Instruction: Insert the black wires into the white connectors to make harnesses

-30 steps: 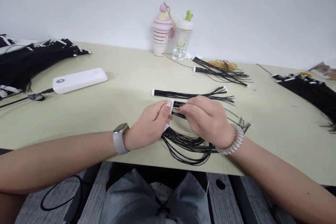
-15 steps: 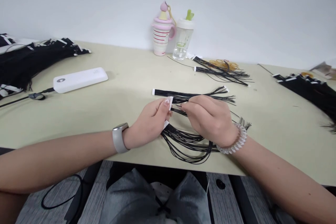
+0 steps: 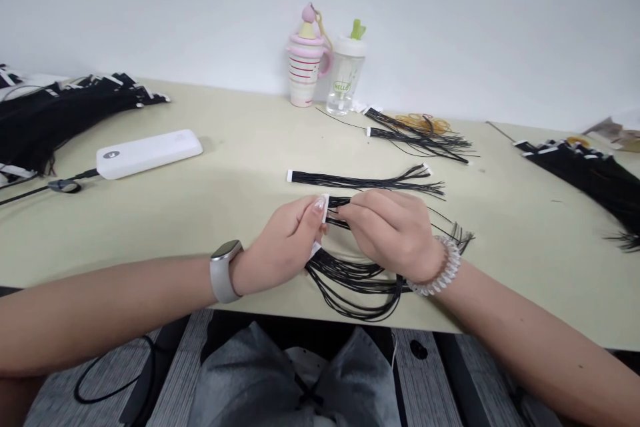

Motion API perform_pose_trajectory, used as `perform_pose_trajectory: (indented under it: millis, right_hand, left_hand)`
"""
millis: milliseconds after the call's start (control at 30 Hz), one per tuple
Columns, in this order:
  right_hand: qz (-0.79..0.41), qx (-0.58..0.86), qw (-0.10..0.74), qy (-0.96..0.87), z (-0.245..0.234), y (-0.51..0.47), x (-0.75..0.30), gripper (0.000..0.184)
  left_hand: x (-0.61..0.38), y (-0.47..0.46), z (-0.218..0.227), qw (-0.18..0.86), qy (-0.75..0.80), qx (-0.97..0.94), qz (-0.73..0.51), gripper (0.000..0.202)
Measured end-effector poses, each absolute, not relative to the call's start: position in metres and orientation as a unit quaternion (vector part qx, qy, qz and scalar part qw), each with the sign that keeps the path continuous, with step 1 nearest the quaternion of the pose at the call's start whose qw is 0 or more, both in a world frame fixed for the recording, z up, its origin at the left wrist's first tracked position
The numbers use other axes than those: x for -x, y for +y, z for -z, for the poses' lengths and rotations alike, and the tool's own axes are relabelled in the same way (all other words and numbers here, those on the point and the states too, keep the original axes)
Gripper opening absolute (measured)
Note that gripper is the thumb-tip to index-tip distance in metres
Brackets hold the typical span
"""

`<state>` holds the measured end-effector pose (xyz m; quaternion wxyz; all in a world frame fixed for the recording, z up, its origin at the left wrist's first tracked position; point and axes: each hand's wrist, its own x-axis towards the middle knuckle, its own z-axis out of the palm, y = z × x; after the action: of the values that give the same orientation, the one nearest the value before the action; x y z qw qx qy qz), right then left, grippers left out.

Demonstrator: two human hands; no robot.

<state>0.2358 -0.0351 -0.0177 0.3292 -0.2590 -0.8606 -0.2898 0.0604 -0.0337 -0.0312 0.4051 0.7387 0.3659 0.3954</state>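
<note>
Left hand (image 3: pixel 287 240) pinches the white tab (image 3: pixel 325 208) of the black strand bundle (image 3: pixel 350 277) near the front edge of the desk (image 3: pixel 200 227). Right hand (image 3: pixel 395 233) closes its fingertips on strands just beside it. Slack loops lie underneath, and a hard pull could snag them.

matt table (image 3: pixel 240 167), glossy plastic power bank (image 3: pixel 150 153)

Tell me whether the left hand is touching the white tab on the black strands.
Touching. The head view shows the left hand pinching the white tab at the end of the black strands, with no gap visible.
</note>
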Motion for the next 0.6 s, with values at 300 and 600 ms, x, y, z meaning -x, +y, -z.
perform_pose_trajectory:
  millis: [300, 600]
  right_hand:
    - [0.294, 0.247, 0.323, -0.865, 0.02, -0.034, -0.237, 0.005]
    - [0.229, 0.371, 0.358, -0.826, -0.01, -0.03, -0.258, 0.037]
  left_hand:
    - [-0.06, -0.034, 0.033, 0.411, 0.37, -0.742, -0.379, 0.04]
    - [-0.06, -0.022, 0.023, 0.432, 0.432, -0.667, -0.425, 0.041]
